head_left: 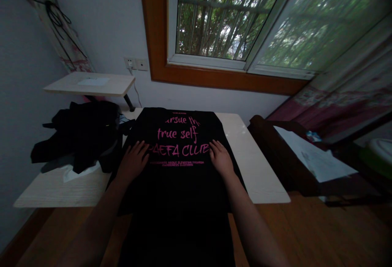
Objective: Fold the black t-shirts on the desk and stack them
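Note:
A black T-shirt [177, 181] with pink lettering lies spread over the pale wooden table, and its lower part reaches past the front edge. On its left side my left hand [134, 161] rests flat, fingers stretched toward the print. My right hand [221, 157] lies on the right side of the shirt with its fingers extended beside the end of the big lettering. Neither hand grips the cloth.
Left on the table [260, 169] is a heap of dark clothes [82, 132], below a small raised shelf [92, 83] with a paper. A brown armchair [281, 156] holding a white sheet [315, 156] stands at right. Behind are a wall and a window [223, 18].

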`<state>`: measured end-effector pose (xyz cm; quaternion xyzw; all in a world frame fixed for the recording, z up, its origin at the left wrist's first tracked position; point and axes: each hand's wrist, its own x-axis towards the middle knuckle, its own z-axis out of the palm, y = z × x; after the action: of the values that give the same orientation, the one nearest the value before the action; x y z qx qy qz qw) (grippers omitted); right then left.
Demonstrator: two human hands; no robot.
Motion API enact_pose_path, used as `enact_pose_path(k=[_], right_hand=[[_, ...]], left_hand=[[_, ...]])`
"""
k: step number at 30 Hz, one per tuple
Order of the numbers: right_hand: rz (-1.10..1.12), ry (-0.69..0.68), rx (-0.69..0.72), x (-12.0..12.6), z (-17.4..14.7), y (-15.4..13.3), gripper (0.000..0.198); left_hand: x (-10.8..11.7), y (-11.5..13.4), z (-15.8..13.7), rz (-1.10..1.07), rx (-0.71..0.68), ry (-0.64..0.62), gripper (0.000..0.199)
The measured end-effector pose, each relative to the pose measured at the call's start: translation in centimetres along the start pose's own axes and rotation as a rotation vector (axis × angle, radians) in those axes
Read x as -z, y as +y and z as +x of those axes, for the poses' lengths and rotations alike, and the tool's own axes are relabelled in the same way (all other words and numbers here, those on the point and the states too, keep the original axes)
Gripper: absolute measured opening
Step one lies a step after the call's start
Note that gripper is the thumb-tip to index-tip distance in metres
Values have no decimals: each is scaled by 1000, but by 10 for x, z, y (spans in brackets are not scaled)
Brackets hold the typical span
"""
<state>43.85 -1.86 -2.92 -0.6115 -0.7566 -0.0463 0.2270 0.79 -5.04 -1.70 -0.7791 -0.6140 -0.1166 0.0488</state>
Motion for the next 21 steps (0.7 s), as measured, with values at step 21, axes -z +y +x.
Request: enact_pose_path(k=[21], right_hand=[[154, 9, 105, 14, -2, -7, 34]], left_hand=[[-2, -4, 0, -92, -44, 81, 42]])
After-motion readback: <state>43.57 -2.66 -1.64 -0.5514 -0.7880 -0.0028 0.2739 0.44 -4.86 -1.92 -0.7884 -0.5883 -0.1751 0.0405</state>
